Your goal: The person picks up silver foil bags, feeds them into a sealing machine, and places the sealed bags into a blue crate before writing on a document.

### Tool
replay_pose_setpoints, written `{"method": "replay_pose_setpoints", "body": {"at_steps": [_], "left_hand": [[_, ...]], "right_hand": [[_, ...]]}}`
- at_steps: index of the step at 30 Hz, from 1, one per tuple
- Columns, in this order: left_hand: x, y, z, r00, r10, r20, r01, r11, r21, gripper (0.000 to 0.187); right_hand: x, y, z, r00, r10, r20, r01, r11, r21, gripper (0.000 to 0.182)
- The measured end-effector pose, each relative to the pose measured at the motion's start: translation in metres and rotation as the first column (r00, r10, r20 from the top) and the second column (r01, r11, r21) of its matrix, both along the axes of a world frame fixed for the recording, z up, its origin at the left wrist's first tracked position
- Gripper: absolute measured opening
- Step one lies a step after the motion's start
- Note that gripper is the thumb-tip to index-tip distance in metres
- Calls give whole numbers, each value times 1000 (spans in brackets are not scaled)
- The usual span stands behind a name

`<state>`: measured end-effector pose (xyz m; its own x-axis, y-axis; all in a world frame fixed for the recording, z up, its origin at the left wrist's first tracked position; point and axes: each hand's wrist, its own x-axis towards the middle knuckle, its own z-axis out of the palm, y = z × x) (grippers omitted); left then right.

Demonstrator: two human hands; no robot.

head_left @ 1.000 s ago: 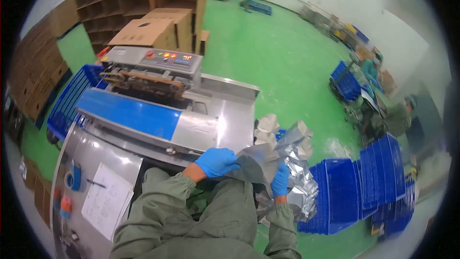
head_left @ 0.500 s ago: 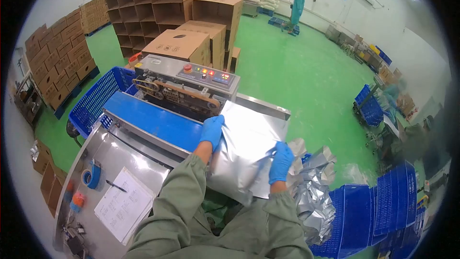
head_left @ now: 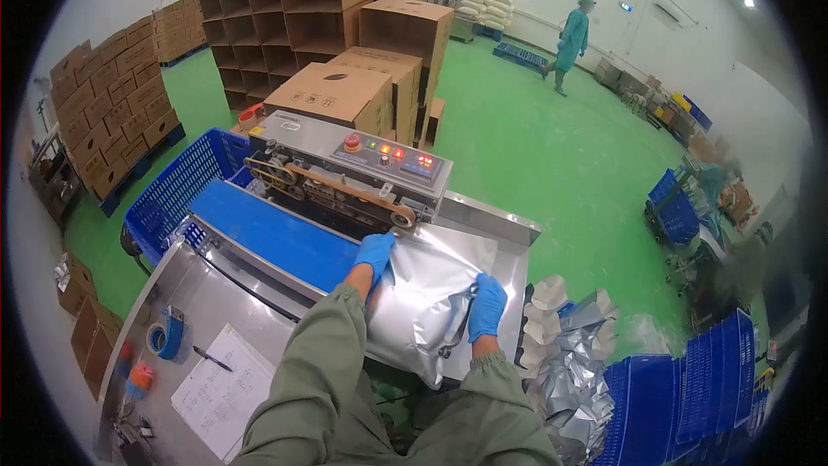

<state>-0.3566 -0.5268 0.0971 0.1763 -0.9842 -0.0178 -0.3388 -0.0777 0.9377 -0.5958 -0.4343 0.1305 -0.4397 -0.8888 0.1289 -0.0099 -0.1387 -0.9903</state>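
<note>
A silver foil bag (head_left: 423, 298) lies at the right end of a band sealing machine (head_left: 354, 160), its top edge close to the machine's belts. My left hand (head_left: 374, 255), in a blue glove, pinches the bag's upper left edge beside the blue conveyor belt (head_left: 272, 233). My right hand (head_left: 487, 309), gloved too, grips the bag's right side, where the foil is creased. The lower part of the bag bulges and hangs over the near edge of the metal surface. Lit red digits and buttons show on the machine's panel.
More foil bags (head_left: 573, 380) are heaped at my right, near blue crates (head_left: 642, 401). On the steel table (head_left: 185, 272) are papers (head_left: 222, 393), a pen (head_left: 213, 359) and a tape dispenser (head_left: 166, 334). Cartons (head_left: 332, 91) stand behind the machine; a person (head_left: 571, 45) walks farther back.
The foil bag has moved closer to the machine's belts and lies flatter, with both hands still on it. The person in the background has stepped to the right. My view has shifted slightly.
</note>
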Motion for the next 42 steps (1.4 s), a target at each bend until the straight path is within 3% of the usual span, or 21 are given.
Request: {"method": "replay_pose_setpoints", "body": {"at_steps": [3, 5, 7, 9, 11, 12, 14, 15, 17, 19, 21, 22, 24, 26, 28, 29, 32, 34, 39, 40, 42], "left_hand": [[18, 1, 7, 988, 70, -141, -60, 996, 72, 35], [37, -10, 2, 995, 80, -57, -76, 994, 81, 36], [52, -4, 12, 982, 132, -138, -116, 986, 119, 36], [70, 9, 30, 994, 111, 4, -110, 988, 106, 41], [82, 33, 53, 937, 146, 319, -135, 989, -57, 47], [92, 44, 53, 937, 144, 317, -135, 990, -52, 47], [108, 75, 49, 930, 197, 310, -131, 966, -221, 58], [107, 98, 55, 929, 200, 313, -135, 967, -216, 58], [103, 150, 71, 817, 207, 538, -4, 935, -354, 61], [93, 191, 71, 753, 251, 608, -10, 928, -372, 63], [81, 222, 64, 680, 298, 669, -15, 919, -395, 64], [75, 235, 60, 690, 325, 647, -56, 915, -400, 65], [62, 254, 53, 770, 316, 554, -106, 920, -378, 63], [43, 269, 42, 795, 295, 530, -63, 910, -411, 64], [26, 280, 44, 816, 273, 509, -17, 892, -451, 64], [17, 286, 50, 845, 187, 500, 49, 906, -421, 63], [1, 297, 46, 891, 75, 447, 120, 911, -393, 60], [-6, 302, 41, 911, 15, 413, 166, 902, -398, 57], [-12, 318, 38, 938, -69, 340, 195, 915, -352, 54], [-11, 322, 39, 947, -90, 307, 192, 928, -320, 53], [-6, 329, 37, 956, -103, 273, 185, 938, -293, 53]], "right_hand": [[11, 0, 4, 995, 70, -77, -68, 997, 29, 23], [16, 12, 17, 967, 144, 212, -182, 969, 170, 24], [-2, 33, 20, 983, 167, 74, -176, 975, 136, 22], [-47, 64, 6, 988, 149, -38, -144, 984, 106, 21], [-97, 109, -1, 987, 37, -154, -2, 976, 219, 20], [-130, 137, -7, 894, 10, -449, 66, 986, 154, 17], [-199, 196, -39, 742, -154, -653, 304, 945, 123, 23], [-216, 233, -39, 444, -243, -862, 504, 863, 16, 28], [-236, 297, 4, 327, 226, -918, 634, 667, 390, 62], [-260, 352, -27, 43, 125, -991, 732, 671, 116, 44], [-259, 374, -7, 239, 274, -932, 634, 683, 363, 39], [-257, 373, -2, 234, 272, -934, 624, 694, 358, 39], [-254, 367, 5, 445, 526, -724, 610, 414, 676, 42], [-296, 377, -43, 498, 570, -653, 514, 413, 752, 45], [-423, 415, -193, 591, 647, -481, 312, 366, 877, 52], [-403, 399, -176, 580, 652, -489, 305, 383, 872, 52], [-382, 364, -155, 175, 510, -842, 556, 654, 512, 50], [-354, 351, -120, -139, 345, -928, 605, 772, 196, 48], [-251, 348, -41, -761, -140, -634, 318, 771, -552, 45], [-291, 328, -39, -758, -140, -637, 320, 771, -550, 45], [-338, 301, -34, -400, -245, -883, 448, 788, -422, 42]]}}
